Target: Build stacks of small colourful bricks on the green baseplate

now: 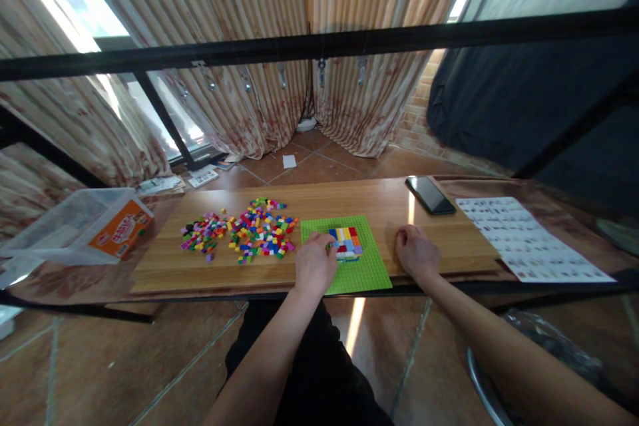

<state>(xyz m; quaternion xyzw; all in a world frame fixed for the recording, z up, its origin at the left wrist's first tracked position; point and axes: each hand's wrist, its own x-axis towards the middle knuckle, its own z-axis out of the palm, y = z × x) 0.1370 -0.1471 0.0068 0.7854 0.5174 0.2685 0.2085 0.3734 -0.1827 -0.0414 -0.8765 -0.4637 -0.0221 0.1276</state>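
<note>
My left hand (315,263) is over the left part of a green studded baseplate (372,271). Its thumb and fingers are pinched at the edge of a block of building bricks (345,241) in red, yellow, blue, white, orange and lilac. Whatever the fingertips hold is too small and covered to make out. To the right of the baseplate, my right hand (418,254) rests on the wooden board with its fingers curled in and nothing visible in them. A loose spread of small coloured bricks (267,231) lies left of the baseplate.
A clear plastic tub (64,223) with an orange label stands at the far left. Toward the back right of the wooden board (344,196) lies a phone (430,195). A printed sheet (529,239) is beside it. A black metal bar (279,46) crosses beyond the table.
</note>
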